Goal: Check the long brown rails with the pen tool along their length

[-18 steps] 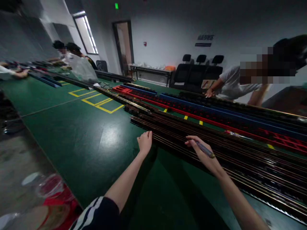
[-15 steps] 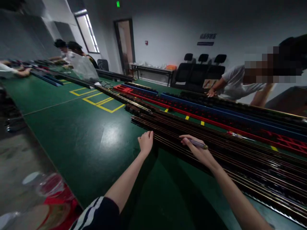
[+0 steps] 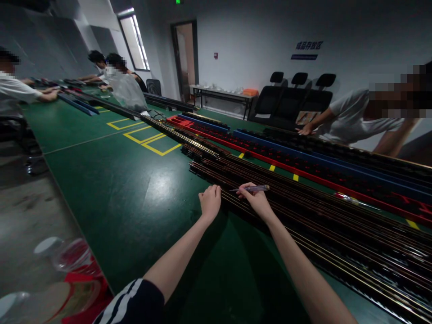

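My left hand [image 3: 210,202] is closed, its fingers curled over the near edge of a bundle of long dark metal rails [image 3: 303,225] with copper- and gold-coloured lines. My right hand [image 3: 255,200], just to its right, grips a slim screwdriver [image 3: 261,187] with a translucent purplish handle. Its thin shaft points left, over the rails and towards my left hand. Whether the tip touches a rail, I cannot tell. The rails lie side by side, running from the middle of the table to the lower right.
Beyond the rails lie red rails [image 3: 259,154] and blue rails [image 3: 286,146] on the green table [image 3: 135,216]. A person [image 3: 354,114] leans on the far side; others work at the far left. Plastic jars [image 3: 72,254] stand below the table's left edge.
My right hand has moved left, nearer to my left hand, and the screwdriver now points left with its shaft showing. My left hand stays at the rail edge. The view has shifted slightly.
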A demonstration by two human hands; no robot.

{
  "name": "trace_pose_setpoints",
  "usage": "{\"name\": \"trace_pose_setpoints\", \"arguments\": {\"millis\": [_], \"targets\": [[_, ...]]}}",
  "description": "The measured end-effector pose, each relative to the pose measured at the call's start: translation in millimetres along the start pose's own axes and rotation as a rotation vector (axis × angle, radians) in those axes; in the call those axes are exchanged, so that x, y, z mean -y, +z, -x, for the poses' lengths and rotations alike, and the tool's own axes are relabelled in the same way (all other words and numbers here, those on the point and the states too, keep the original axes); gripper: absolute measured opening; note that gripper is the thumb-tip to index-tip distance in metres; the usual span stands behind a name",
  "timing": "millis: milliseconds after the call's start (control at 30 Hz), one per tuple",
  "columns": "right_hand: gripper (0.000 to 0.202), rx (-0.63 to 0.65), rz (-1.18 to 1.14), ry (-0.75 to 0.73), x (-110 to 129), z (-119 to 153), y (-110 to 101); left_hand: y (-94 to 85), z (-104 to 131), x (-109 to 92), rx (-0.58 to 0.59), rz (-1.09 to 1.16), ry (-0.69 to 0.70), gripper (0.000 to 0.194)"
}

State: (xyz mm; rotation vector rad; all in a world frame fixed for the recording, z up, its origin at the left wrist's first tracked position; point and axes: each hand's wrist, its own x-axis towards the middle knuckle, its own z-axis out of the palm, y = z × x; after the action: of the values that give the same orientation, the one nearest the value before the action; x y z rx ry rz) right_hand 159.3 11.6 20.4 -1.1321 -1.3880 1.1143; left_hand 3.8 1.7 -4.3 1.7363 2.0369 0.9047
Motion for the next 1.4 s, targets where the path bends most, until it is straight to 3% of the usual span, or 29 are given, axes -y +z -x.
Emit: {"name": "trace_pose_setpoints", "arguments": {"millis": [333,800,1400], "targets": [[0.028,0.037,-0.020,0.039,5.2,-1.8,9.5,-0.1,0.4,-0.6,-0.003,-0.026,0.012,0.030],[0.030,0.074,-0.013,0.028,2.2,1.9,5.2,0.2,-0.1,0.2,0.000,-0.012,0.007,0.028],[0.025,0.015,-0.086,0.029,-0.1,6.1,-0.6,0.3,0.4,0.2,-0.011,-0.003,0.010,0.029]]}}
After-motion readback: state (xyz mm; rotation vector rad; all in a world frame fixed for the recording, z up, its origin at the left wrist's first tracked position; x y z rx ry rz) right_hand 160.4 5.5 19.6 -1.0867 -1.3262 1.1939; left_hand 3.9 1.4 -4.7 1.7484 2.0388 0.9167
